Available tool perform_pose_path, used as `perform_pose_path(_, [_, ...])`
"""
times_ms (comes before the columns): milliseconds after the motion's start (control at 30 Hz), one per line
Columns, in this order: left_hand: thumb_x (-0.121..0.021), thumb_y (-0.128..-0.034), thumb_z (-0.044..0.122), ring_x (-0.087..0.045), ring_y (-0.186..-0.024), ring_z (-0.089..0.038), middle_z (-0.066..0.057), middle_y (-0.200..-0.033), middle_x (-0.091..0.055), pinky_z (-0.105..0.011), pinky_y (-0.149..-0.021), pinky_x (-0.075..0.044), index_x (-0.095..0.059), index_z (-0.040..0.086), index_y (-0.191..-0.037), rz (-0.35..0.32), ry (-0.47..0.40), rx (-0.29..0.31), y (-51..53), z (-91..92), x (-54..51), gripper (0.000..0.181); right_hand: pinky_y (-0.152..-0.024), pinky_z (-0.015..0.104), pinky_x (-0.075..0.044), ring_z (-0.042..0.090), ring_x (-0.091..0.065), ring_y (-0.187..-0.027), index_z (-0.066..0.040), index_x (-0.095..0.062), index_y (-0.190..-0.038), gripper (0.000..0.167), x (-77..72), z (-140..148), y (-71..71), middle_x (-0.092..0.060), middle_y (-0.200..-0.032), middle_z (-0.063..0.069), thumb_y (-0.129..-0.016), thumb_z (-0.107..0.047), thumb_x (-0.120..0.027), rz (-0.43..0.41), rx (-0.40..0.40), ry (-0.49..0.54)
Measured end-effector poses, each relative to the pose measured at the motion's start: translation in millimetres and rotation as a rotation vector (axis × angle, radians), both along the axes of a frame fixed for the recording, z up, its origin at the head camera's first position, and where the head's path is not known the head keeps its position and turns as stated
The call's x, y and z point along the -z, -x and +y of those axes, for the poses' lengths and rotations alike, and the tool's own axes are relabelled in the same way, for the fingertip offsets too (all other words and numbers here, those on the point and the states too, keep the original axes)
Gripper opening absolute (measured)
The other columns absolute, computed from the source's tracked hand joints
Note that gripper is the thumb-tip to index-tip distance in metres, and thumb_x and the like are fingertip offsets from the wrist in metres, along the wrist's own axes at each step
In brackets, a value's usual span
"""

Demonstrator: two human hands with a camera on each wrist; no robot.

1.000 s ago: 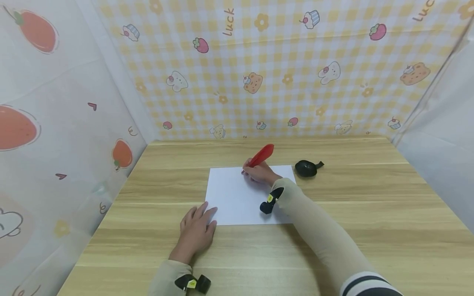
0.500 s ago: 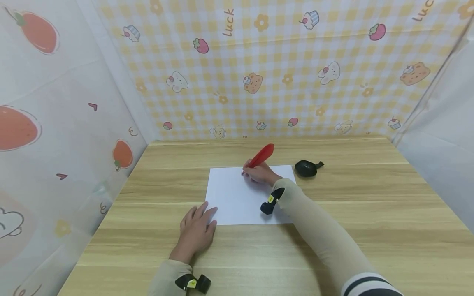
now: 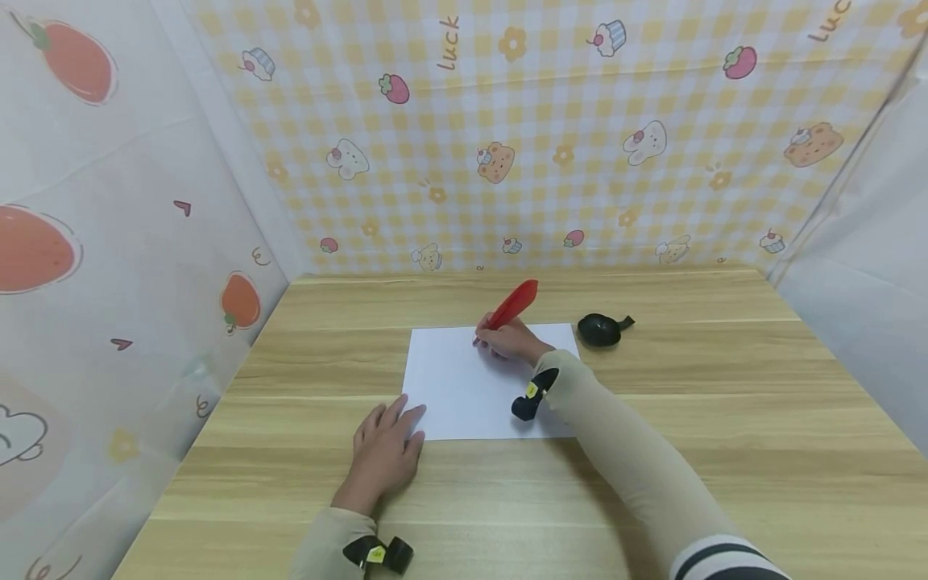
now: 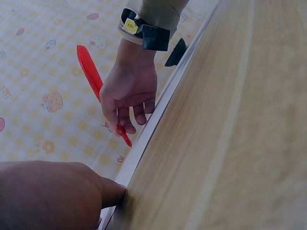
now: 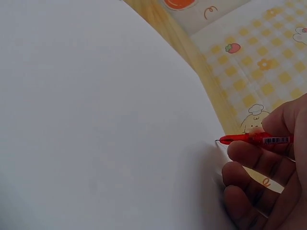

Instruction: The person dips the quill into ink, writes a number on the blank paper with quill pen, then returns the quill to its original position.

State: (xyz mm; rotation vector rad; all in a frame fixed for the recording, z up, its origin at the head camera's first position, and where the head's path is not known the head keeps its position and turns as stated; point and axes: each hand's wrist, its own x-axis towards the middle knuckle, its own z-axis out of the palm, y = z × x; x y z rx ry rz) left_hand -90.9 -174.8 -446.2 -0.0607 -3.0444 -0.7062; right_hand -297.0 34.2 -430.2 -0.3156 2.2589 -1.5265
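1. The red feather-shaped pen [image 3: 516, 301] slants over the far part of the white paper, left of its far right corner, its plume leaning up and right. I judge that slant leaves me a view of the point; whether the point touches the sheet, I cannot tell.
2. My right hand [image 3: 511, 340] pinches the pen low, thumb and forefinger clamped on the barrel, other fingers curled below, likely for fine control.
3. The white paper [image 3: 457, 391] lies flat on the table, its long edge towards me, probably to suit my right arm's reach.
4. My left hand [image 3: 384, 455] rests at the paper's near left corner, fingers straight and slightly apart, presumably steadying the sheet.
5. The glossy black rounded object [image 3: 599, 330] sits just right of the paper, seemingly out of my forearm's way.
6. The wood-grain table [image 3: 725, 451] supports everything.
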Motion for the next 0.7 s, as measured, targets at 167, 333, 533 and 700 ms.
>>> perform_pose_path(167, [-0.054, -0.0972, 0.021, -0.021, -0.138, -0.046, -0.016, -0.152, -0.034, -0.066, -0.107, -0.015, -0.055, 0.013, -0.137, -0.007, -0.001, -0.003, 0.3, -0.2, 1.2, 0.041, -0.051, 0.025, -0.044, 0.018, -0.053, -0.061, -0.007, -0.062, -0.098, 0.01, -1.3, 0.7, -2.0, -0.069, -0.09, 0.008, -0.095, -0.015, -0.056, -0.006, -0.001, 0.002])
perform_pose_path(333, [-0.054, -0.0968, 0.02, -0.021, -0.137, -0.046, -0.016, -0.152, -0.034, -0.066, -0.107, -0.016, -0.056, 0.013, -0.137, -0.003, -0.004, -0.002, -0.2, -0.1, -0.4, 0.04, -0.05, 0.025, -0.044, 0.018, -0.053, -0.061, -0.007, -0.062, -0.097, 0.01, -2.0, 1.5, -3.8, -0.069, -0.089, 0.008, -0.095, -0.014, -0.056, -0.006, -0.005, 0.0])
perform_pose_path(533, [-0.054, -0.0965, 0.02, -0.022, -0.137, -0.046, -0.017, -0.152, -0.034, -0.065, -0.107, -0.015, -0.056, 0.013, -0.136, 0.01, -0.016, -0.001, -0.2, -0.5, -0.5, 0.041, -0.049, 0.024, -0.044, 0.018, -0.053, -0.059, -0.006, -0.063, -0.094, 0.009, -1.6, 1.6, -5.3, -0.069, -0.087, 0.008, -0.095, -0.013, -0.056, 0.025, -0.019, 0.0])
perform_pose_path(700, [-0.054, -0.0971, 0.021, -0.021, -0.138, -0.046, -0.016, -0.152, -0.034, -0.065, -0.107, -0.015, -0.055, 0.013, -0.137, -0.003, -0.006, 0.003, 0.3, -0.4, -0.5, 0.041, -0.049, 0.024, -0.044, 0.018, -0.053, -0.058, -0.006, -0.063, -0.094, 0.01, -1.7, 1.6, -7.2, -0.069, -0.085, 0.008, -0.095, -0.013, -0.056, 0.037, -0.026, -0.01])
